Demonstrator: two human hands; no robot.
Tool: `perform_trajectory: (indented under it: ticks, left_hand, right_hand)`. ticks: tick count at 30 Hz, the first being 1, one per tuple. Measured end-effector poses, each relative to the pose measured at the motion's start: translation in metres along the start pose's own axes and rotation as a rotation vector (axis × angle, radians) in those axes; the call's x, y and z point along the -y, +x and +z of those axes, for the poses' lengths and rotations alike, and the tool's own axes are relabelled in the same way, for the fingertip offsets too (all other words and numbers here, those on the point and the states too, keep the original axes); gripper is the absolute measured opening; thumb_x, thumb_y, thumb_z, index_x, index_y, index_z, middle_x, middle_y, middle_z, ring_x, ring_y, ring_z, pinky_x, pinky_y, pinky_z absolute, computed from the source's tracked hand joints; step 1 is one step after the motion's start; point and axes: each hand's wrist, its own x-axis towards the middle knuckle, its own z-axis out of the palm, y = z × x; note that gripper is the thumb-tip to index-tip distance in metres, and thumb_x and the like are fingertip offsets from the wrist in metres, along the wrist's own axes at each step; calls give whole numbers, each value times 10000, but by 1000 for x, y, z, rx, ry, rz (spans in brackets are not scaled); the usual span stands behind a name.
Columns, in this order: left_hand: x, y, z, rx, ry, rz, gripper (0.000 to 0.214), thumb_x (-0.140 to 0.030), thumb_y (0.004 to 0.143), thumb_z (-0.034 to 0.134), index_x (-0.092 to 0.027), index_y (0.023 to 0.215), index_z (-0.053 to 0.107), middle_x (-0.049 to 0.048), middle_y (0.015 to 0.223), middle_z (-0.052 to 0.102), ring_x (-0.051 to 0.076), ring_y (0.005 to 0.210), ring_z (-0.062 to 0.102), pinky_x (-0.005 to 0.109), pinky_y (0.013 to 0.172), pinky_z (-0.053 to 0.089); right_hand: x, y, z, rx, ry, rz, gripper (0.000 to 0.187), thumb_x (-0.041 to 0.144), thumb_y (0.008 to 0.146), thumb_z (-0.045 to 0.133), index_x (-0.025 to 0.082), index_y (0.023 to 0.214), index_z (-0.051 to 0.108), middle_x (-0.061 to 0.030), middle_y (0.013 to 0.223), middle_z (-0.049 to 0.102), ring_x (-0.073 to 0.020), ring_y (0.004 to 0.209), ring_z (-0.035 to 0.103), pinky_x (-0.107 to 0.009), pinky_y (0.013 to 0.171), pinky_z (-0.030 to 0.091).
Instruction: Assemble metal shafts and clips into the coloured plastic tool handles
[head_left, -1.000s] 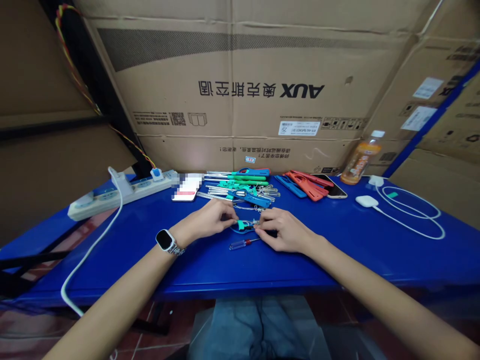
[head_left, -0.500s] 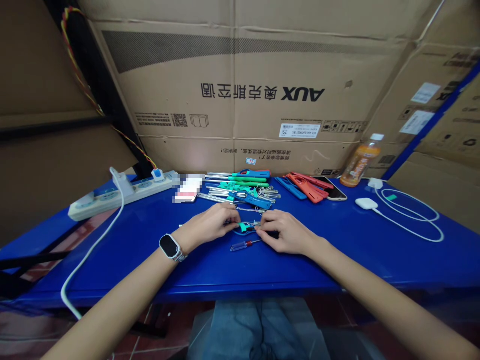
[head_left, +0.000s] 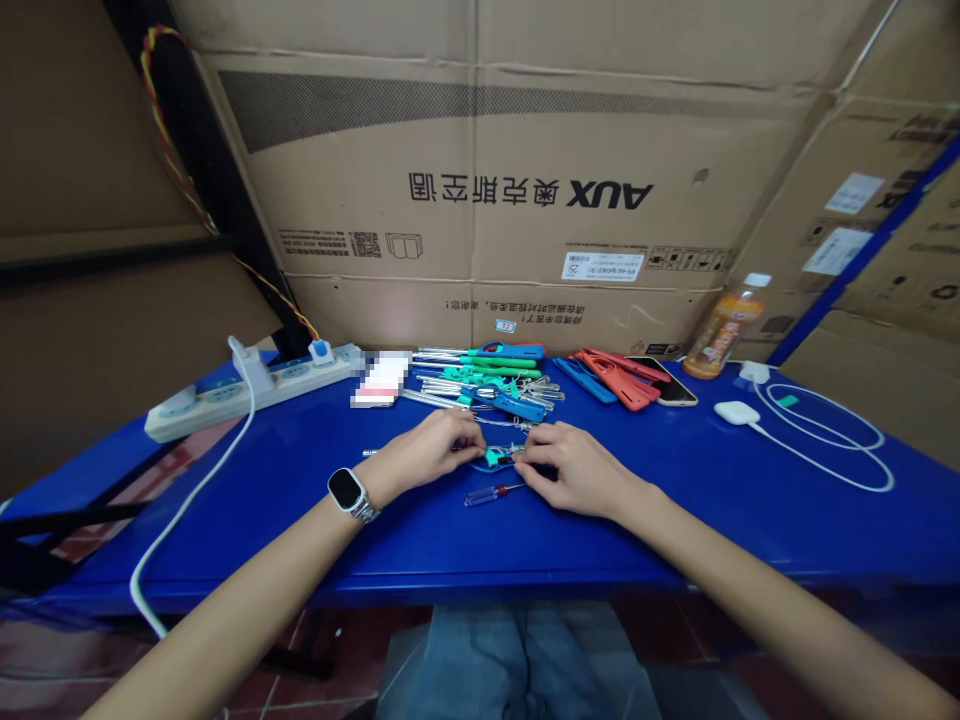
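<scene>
My left hand (head_left: 435, 448), a watch on its wrist, has its fingers closed on the left side of an opened long-nosed lighter (head_left: 492, 458). The lighter lies low over the table, showing a teal piece, a blue shell and small metal and black parts; its metal tube pokes out left of that hand. On the lighter's right end, the thumb and fingers of my right hand (head_left: 576, 468) are pinched together, partly hiding the small parts there. A screwdriver (head_left: 481, 495) with a clear purple handle lies just in front, its tip beneath my right hand.
Behind the hands lies a pile of lighters (head_left: 510, 400) with metal tubes. Right of it are red and blue handle shells (head_left: 626, 383), a phone (head_left: 679, 388), a drink bottle (head_left: 726, 330) and a white cable (head_left: 832, 470). A power strip (head_left: 217, 400) stands left, cardboard (head_left: 525, 120) behind.
The whole view has shifted slightly. Both hands stay at the lighter in nearly the same grip, and the pile and screwdriver keep their places.
</scene>
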Motion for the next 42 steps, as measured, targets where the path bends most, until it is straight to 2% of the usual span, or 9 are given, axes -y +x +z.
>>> perform_trajectory:
  ticks: [4,6,9,13,16,20,24,32,42]
  left_hand:
    - [0,1,1,3,0,10,158,-232,949,551,-174,878,679,41,861,625,166,816,584,267,748,452]
    - [-2,0,-1,1,3,1,149,-232,943,559,-170,880,679,45,872,622,172,821,585,278,753,457]
    - [-6,-3,-8,-9,9,-13,104,-236,912,600,-168,894,677,52,921,615,183,858,587,292,773,466]
    - [-8,-10,-14,48,6,17,99,-243,887,640,-191,926,715,41,956,601,176,874,594,285,791,468]
    - [-6,-12,-12,91,56,49,130,-236,915,611,-194,939,732,39,920,591,167,843,594,268,761,461]
    - [-3,-11,-7,110,106,56,152,-226,944,575,-183,927,720,48,928,590,174,878,596,263,786,459]
    - [-1,-11,-6,101,102,46,149,-225,942,580,-177,926,720,52,935,593,178,884,594,268,794,460]
    - [-1,-11,-6,79,86,34,186,-249,951,566,-178,897,729,51,908,596,167,832,587,270,768,463]
    - [0,-10,-5,88,91,44,137,-204,925,608,-171,912,740,47,895,601,164,827,596,258,761,464]
  right_hand:
    - [18,14,2,-89,-78,111,190,333,900,590,174,937,687,-72,892,622,-203,851,587,-325,754,426]
    - [26,24,6,-59,-95,156,205,361,876,617,178,962,647,-71,909,621,-211,853,591,-315,720,421]
    - [32,36,13,18,-82,230,139,293,859,613,182,942,608,-53,882,634,-186,749,595,-289,623,379]
    - [31,39,19,28,-24,290,93,205,837,600,183,928,608,-51,901,653,-166,730,604,-275,621,372]
    - [32,38,18,31,-34,298,125,185,835,588,179,952,632,-59,915,655,-180,780,622,-273,639,381]
    - [35,39,15,62,-73,307,96,175,843,568,180,869,660,-56,883,644,-176,749,620,-274,604,355]
    - [35,40,15,60,-79,326,120,170,849,557,178,881,672,-61,889,635,-163,701,597,-276,568,322]
    - [30,40,19,39,-70,342,94,176,843,571,174,849,665,-59,886,619,-160,696,589,-273,570,334]
    - [36,43,15,102,-176,330,127,190,880,537,172,894,662,-88,923,619,-173,675,597,-283,569,346]
